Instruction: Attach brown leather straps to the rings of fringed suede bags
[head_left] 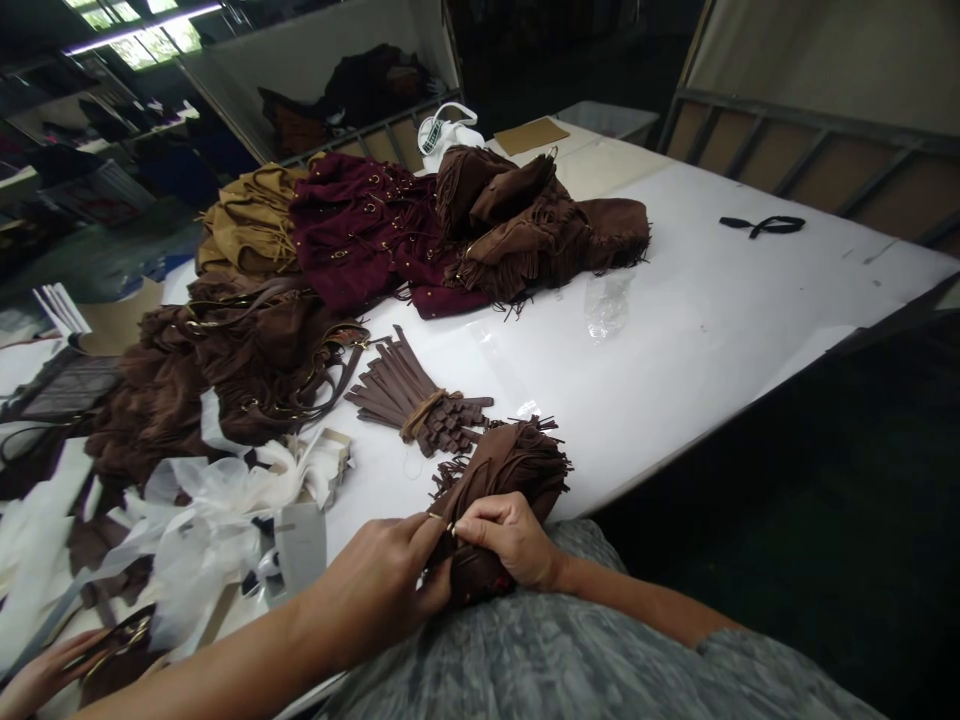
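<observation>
A brown fringed bag (502, 465) lies at the table's near edge against my body. My left hand (401, 570) grips its near part, fingers wrapped round the brown material. At a small gold-coloured fitting (451, 528) on the bag, my right hand (510, 540) is closed in a pinch, its fingertips close to my left fingers. What exactly the pinch holds is too small to make out. Just beyond the bag lies a bundle of dark brown straps (424, 400), tied with a band.
Brown (217, 360), maroon (352, 225) and mustard (251, 220) bags are piled beyond. White wrapping (202, 510) lies left, near another person's hand (49, 670). A black strap (765, 226) rests on the white table (675, 330), far right.
</observation>
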